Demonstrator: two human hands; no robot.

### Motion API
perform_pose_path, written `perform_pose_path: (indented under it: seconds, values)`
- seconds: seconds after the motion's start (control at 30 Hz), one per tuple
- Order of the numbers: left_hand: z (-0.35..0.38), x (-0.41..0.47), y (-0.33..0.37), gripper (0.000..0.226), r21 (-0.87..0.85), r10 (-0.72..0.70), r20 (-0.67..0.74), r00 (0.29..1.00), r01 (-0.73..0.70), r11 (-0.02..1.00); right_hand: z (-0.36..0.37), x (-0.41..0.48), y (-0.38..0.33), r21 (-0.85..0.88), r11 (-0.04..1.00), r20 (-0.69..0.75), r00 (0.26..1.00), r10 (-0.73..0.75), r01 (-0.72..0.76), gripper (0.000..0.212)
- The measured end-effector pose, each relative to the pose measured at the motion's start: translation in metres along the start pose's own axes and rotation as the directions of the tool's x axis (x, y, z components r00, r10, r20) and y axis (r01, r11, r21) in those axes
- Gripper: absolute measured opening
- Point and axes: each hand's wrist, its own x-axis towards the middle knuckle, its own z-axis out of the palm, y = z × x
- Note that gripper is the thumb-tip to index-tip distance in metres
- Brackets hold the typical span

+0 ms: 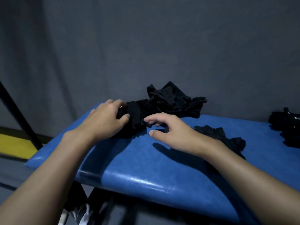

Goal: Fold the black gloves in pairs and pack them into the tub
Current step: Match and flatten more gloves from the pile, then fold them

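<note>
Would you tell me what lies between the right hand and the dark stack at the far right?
In the head view, a crumpled black glove lies on the blue bench between the right hand and the dark stack.

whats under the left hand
The left hand grips a folded black glove bundle lying on the blue bench. Its palm hides the bundle's left part and the bench beneath.

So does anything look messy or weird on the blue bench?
A bit messy, yes. One crumpled glove lies alone beside the right hand, apart from the tangled pile by the wall. Nothing looks torn or spilled.
</note>
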Motion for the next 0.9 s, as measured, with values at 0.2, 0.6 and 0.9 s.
perform_pose_path:
  seconds: [0.2, 0.6, 0.9]
  values:
    - [0.001, -0.011, -0.022, 0.049, -0.076, -0.007, 0.074, 0.997, 0.013, 0.997, 0.027, 0.018, -0.008, -0.026, 0.999, -0.022, 0.999, -0.029, 0.029, 0.038]
    - [0.002, -0.013, -0.016, 0.036, -0.144, 0.128, -0.138, 0.982, -0.148, 0.978, 0.020, 0.007, -0.011, -0.102, 0.994, -0.184, 0.981, -0.057, 0.038, 0.026]
    - [0.005, -0.011, -0.006, 0.040, -0.102, 0.201, -0.123, 0.972, -0.214, 0.972, 0.017, 0.004, -0.018, -0.213, 0.977, -0.073, 0.997, -0.012, -0.004, 0.041]
